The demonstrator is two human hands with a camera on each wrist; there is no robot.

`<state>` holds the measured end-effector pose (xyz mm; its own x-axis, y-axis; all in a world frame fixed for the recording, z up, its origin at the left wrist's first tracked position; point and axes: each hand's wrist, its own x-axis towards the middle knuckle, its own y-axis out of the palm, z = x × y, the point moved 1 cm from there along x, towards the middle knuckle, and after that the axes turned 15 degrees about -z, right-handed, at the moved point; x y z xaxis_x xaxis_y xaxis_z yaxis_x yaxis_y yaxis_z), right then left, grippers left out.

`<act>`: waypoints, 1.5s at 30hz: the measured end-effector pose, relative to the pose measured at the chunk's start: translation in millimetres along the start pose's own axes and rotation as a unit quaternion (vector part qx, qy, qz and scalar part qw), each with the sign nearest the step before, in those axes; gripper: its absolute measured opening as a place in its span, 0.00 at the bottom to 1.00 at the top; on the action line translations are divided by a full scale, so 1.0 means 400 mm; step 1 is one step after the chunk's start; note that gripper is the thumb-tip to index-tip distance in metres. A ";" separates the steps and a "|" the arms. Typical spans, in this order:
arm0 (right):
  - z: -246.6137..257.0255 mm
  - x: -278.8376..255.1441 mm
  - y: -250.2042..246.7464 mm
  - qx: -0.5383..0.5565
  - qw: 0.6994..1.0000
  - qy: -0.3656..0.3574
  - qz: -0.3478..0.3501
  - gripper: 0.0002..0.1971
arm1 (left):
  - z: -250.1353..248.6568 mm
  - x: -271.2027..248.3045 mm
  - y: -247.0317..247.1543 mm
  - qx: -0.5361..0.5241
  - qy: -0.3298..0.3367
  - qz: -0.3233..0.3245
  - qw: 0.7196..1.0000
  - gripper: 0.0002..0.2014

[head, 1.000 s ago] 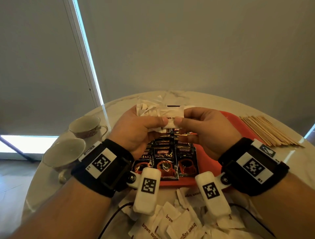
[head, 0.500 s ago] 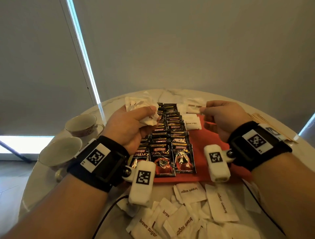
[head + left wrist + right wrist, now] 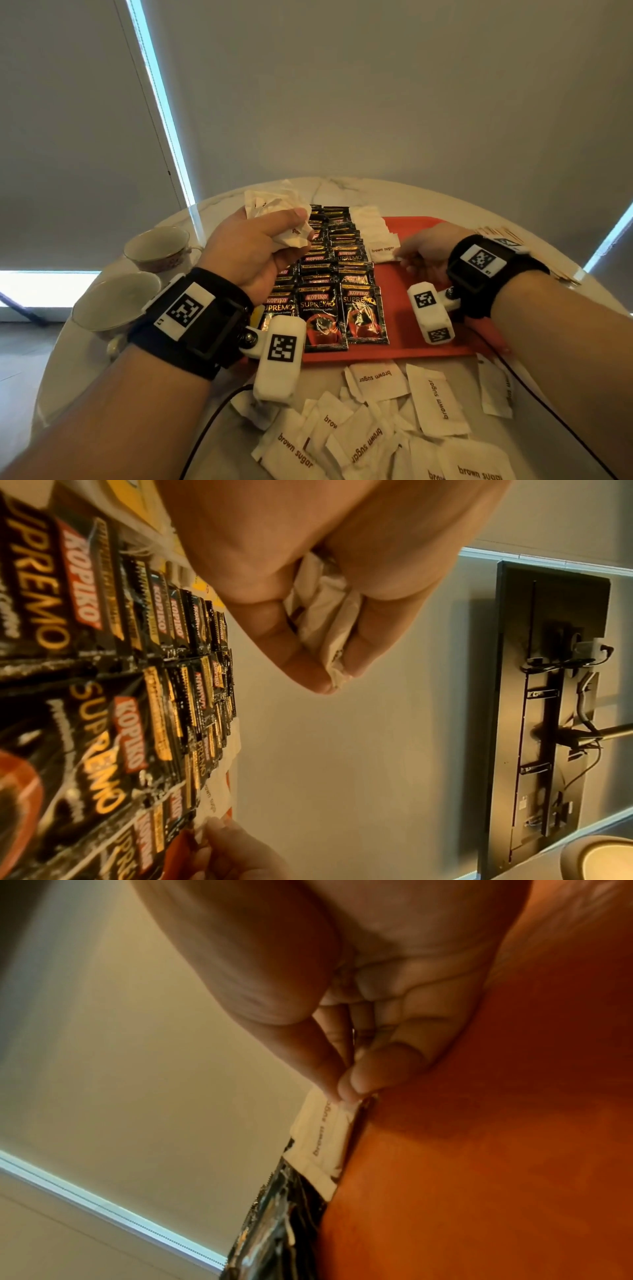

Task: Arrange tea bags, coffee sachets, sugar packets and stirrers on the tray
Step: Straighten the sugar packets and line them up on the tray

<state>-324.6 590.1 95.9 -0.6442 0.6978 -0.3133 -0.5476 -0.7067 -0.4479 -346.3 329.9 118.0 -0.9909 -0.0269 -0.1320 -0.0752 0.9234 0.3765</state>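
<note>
Here, the right hand [image 3: 423,251] pinched a white packet [image 3: 382,253] printed "brown sugar" at the near end of a packet row on the red tray [image 3: 442,339], beside black sachets [image 3: 320,301] reading "KOPIKO SUPREMO". The left hand [image 3: 253,251] clutched a bunch [image 3: 282,219] of packets above them. More "brown sugar" packets [image 3: 380,435] lay loose on the table [image 3: 342,186].

Left hand [image 3: 255,246] raised, fingers clenched; right hand [image 3: 423,248] low, fingertips pinched.
</note>
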 end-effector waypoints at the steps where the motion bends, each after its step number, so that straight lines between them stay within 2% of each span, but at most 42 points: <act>1: -0.001 -0.002 0.000 0.011 1.000 0.002 0.002 0.05 | -0.001 0.001 -0.001 0.002 0.001 0.000 1.000 0.16; 4: -0.010 -0.004 0.001 0.061 0.998 0.001 -0.009 0.01 | -0.003 0.004 -0.004 0.003 0.001 0.001 1.000 0.16; 8: -0.017 -0.008 -0.002 0.067 0.997 -0.029 -0.039 0.05 | -0.002 0.001 -0.001 0.002 -0.004 0.006 1.000 0.16; 12: -0.007 -0.040 0.006 0.062 0.997 0.003 0.043 0.05 | 0.000 -0.006 0.004 -0.009 -0.039 0.013 0.999 0.14; 16: 0.005 -0.057 0.008 0.096 0.994 -0.006 0.048 0.09 | -0.002 -0.017 0.005 -0.038 -0.075 0.016 0.996 0.15; 18: 0.014 -0.084 0.016 0.147 0.987 -0.039 0.053 0.11 | -0.002 -0.019 0.007 -0.043 -0.079 0.024 0.996 0.14; 21: 0.027 -0.160 0.040 0.188 0.965 -0.116 0.141 0.14 | 0.003 -0.020 0.011 -0.036 -0.079 0.044 0.995 0.15; 24: 0.036 -0.230 0.063 0.177 0.944 -0.170 0.218 0.16 | 0.007 -0.022 0.011 -0.008 -0.042 0.065 0.997 0.15; 26: 0.034 -0.249 0.071 0.183 0.940 -0.192 0.215 0.18 | 0.006 -0.024 0.008 0.012 -0.015 0.069 0.997 0.17; 30: 0.026 -0.257 0.069 0.218 0.932 -0.208 0.204 0.08 | 0.003 -0.030 0.010 0.030 0.007 0.078 0.997 0.26; 35: 0.009 -0.265 0.069 0.240 0.924 -0.220 0.203 0.09 | 0.001 -0.041 0.013 0.031 0.002 0.094 0.995 0.28; 37: 0.007 -0.267 0.069 0.266 0.922 -0.211 0.189 0.08 | 0.000 -0.046 0.012 0.026 0.000 0.123 0.992 0.26; 39: 0.008 -0.264 0.068 0.298 0.919 -0.189 0.177 0.08 | -0.001 -0.047 0.010 0.022 0.001 0.137 0.990 0.29; 42: 0.010 -0.264 0.071 0.334 0.910 -0.180 0.167 0.04 | -0.001 -0.043 0.009 0.023 0.000 0.137 0.990 0.34; 45: 0.016 -0.261 0.069 0.388 0.895 -0.167 0.144 0.03 | -0.002 -0.040 0.010 0.014 -0.010 0.130 0.991 0.34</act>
<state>-275.9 497.2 121.5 -0.8713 0.4908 0.0042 -0.4548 -0.8106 0.3689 -330.9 333.9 122.3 -0.9742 0.2199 -0.0516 0.1852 0.9085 0.3747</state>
